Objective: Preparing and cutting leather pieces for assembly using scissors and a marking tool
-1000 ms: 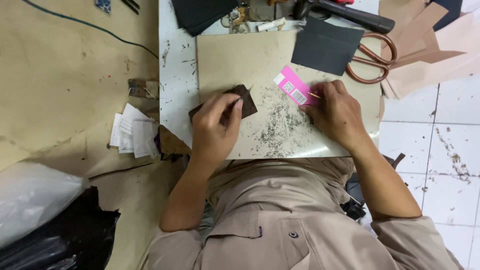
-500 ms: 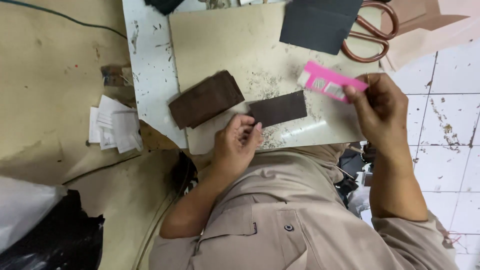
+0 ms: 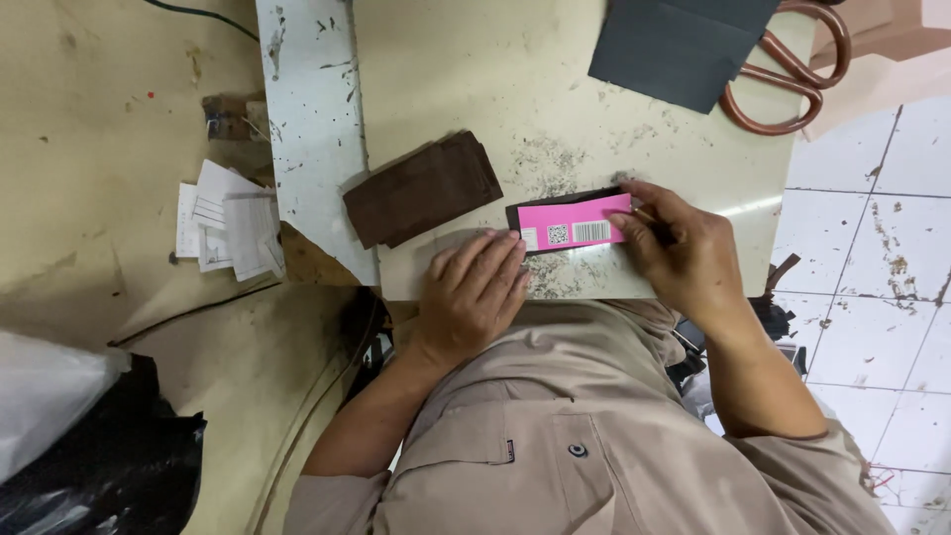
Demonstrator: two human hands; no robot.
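Note:
A pink card (image 3: 575, 224) with small printed codes lies on top of a dark leather strip (image 3: 517, 216) near the front edge of the beige cutting board (image 3: 475, 89). My left hand (image 3: 474, 291) rests flat with its fingertips on the left end of the card. My right hand (image 3: 684, 248) presses on the card's right end and seems to grip a thin dark tool, mostly hidden. A stack of brown leather pieces (image 3: 421, 188) lies to the left of the card, apart from both hands.
A dark grey sheet (image 3: 674, 45) lies at the back right, with brown-handled scissors (image 3: 783, 69) beside it. Folded white papers (image 3: 226, 218) sit on the floor-level surface at left. A black bag (image 3: 89, 466) is at lower left. White floor tiles (image 3: 882, 267) lie at right.
The pink card went from my raised right hand down onto the dark strip. My left hand moved right to hold its left end. The brown stack stayed where it was.

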